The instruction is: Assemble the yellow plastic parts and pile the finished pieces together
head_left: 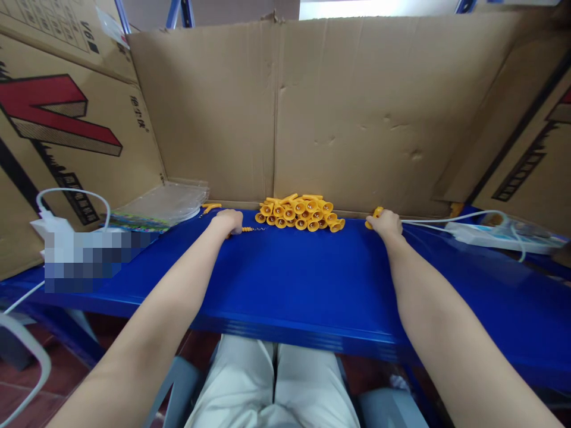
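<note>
My left hand (pixel 229 222) is closed on a yellow corkscrew-like piece (pixel 247 229). Its thin metal spiral points right, toward the pile, and the rest is hidden under my fingers. Further right, my right hand (pixel 388 224) is closed around a yellow plastic piece (pixel 377 213) with a flared end, mostly covered by the fingers. Between the hands lies a stack of several yellow trumpet-shaped pieces (pixel 301 224), their flared mouths facing me. Behind my left hand another yellow piece with a dark spiral (pixel 212 207) rests on the table.
Cardboard walls (pixel 357 119) stand behind the blue table (pixel 289 279) and at both sides. Clear plastic bags (pixel 169 199) lie at the left, near a white plug with a cable (pixel 53 229). A white power strip (pixel 499 238) and its cables lie at the right.
</note>
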Demonstrator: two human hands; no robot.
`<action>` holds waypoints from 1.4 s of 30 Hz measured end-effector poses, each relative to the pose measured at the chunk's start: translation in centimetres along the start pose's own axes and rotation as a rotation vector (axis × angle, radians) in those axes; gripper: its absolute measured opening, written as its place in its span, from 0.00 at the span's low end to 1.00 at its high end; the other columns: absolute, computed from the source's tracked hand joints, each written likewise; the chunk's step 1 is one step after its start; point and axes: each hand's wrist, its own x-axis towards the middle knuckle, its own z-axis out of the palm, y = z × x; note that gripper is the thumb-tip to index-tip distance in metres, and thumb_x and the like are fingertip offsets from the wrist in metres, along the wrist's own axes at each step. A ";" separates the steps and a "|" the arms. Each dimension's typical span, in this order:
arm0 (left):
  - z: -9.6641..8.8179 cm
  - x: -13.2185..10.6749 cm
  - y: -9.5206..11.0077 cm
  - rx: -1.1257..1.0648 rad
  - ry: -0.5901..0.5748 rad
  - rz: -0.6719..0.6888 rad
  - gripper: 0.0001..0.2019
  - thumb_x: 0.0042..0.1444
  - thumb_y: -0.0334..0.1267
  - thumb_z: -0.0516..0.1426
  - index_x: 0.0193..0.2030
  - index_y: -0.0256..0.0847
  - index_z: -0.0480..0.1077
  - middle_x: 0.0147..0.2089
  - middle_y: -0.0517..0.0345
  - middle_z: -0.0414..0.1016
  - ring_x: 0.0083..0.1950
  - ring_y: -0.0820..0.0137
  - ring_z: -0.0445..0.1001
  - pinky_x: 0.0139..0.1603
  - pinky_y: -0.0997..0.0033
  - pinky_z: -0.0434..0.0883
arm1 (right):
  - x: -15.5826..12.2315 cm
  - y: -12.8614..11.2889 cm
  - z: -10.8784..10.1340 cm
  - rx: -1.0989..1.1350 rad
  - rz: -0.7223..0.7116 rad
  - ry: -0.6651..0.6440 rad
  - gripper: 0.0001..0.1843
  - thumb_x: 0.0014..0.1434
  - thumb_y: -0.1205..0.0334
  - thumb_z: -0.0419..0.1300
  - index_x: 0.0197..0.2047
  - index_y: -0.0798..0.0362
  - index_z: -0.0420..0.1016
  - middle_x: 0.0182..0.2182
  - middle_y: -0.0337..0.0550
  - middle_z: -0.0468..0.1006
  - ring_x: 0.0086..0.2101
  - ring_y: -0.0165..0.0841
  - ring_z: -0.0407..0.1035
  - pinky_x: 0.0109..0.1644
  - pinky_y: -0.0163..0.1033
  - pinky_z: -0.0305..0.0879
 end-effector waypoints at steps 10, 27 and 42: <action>0.8 -0.7 -1.4 -0.271 -0.038 0.069 0.14 0.42 0.33 0.57 0.38 0.40 0.72 0.32 0.55 0.80 0.31 0.68 0.76 0.28 0.75 0.67 | -0.1 0.5 0.7 -0.060 0.041 -0.136 0.25 0.51 0.53 0.65 0.48 0.62 0.75 0.43 0.59 0.77 0.47 0.46 0.73 0.46 0.44 0.69; -0.5 -2.1 0.4 -0.373 0.601 0.215 0.19 0.51 0.44 0.52 0.49 0.44 0.71 0.35 0.53 0.77 0.38 0.62 0.75 0.38 0.68 0.68 | -3.9 -1.1 -2.2 -0.219 -0.036 -0.274 0.31 0.58 0.52 0.62 0.58 0.65 0.66 0.52 0.66 0.70 0.55 0.48 0.66 0.53 0.47 0.64; -0.9 -3.2 1.9 -0.363 0.556 0.339 0.19 0.51 0.45 0.51 0.48 0.42 0.71 0.35 0.53 0.78 0.38 0.61 0.76 0.37 0.68 0.67 | -10.0 -10.7 -6.0 -0.183 -0.888 0.042 0.17 0.60 0.73 0.49 0.49 0.56 0.72 0.48 0.56 0.72 0.47 0.44 0.66 0.47 0.46 0.58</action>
